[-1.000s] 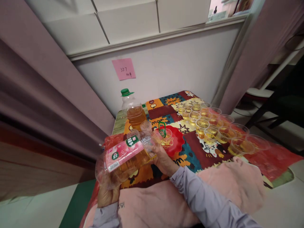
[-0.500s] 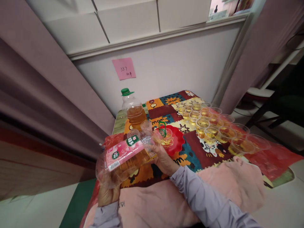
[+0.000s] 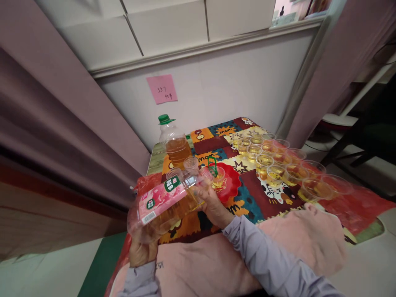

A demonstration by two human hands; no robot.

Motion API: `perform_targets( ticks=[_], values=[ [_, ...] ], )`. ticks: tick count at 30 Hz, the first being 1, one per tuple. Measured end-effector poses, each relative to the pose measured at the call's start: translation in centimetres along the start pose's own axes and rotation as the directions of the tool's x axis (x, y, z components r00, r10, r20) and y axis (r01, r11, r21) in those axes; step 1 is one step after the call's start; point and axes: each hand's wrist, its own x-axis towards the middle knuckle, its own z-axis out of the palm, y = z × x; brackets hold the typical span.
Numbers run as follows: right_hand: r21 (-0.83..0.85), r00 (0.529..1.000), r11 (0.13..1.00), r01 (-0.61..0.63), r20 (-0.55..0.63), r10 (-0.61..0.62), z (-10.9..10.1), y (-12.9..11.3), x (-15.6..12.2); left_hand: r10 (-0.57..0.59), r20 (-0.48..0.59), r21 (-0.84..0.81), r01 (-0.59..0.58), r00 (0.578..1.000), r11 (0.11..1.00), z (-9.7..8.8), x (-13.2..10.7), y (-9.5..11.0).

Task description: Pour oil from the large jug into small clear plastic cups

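Patchwork tablecloth (image 3: 247, 198) beneath tilted bottle (image 3: 163, 198), left hand (image 3: 140, 251) and right hand (image 3: 213, 208) tight around it, spout indistinct.

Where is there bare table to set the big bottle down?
Bare cloth lies between the red plate and the filled cups, and at the far edge right of the capped bottle. The right side is crowded with cups; the near left is taken by the tilted bottle, held by left hand and right hand.
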Motion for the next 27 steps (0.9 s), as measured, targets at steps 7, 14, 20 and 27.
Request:
perform_targets(
  ticks=[7, 14, 20, 27],
  values=[
    [-0.163, 0.994, 0.984, 0.078, -0.062, -0.089, 0.1, -1.0, -0.5, 0.144, -0.047, -0.042, -0.146, 0.988, 0.988, -1.2, 0.9, -1.9],
    [-0.262, 0.995, 0.962, 0.072, -0.05, -0.088, 1.4, -2.1, -1.0, 0.019, -0.098, -0.042, -0.023, 0.995, 0.999, -3.2, 1.2, -3.0],
    [-0.53, 0.984, 0.829, 0.178, 0.078, -0.161, 4.6, -2.9, -2.2, 0.272, -0.061, 0.076, -0.267, 0.96, 0.961, -4.4, 1.2, -2.6],
    [-0.784, 0.97, 0.572, 0.242, 0.181, -0.162, 7.7, -4.2, -2.7, 0.471, 0.325, 0.608, -0.563, 0.82, 0.56, -9.1, 2.7, -2.4]
  ],
)
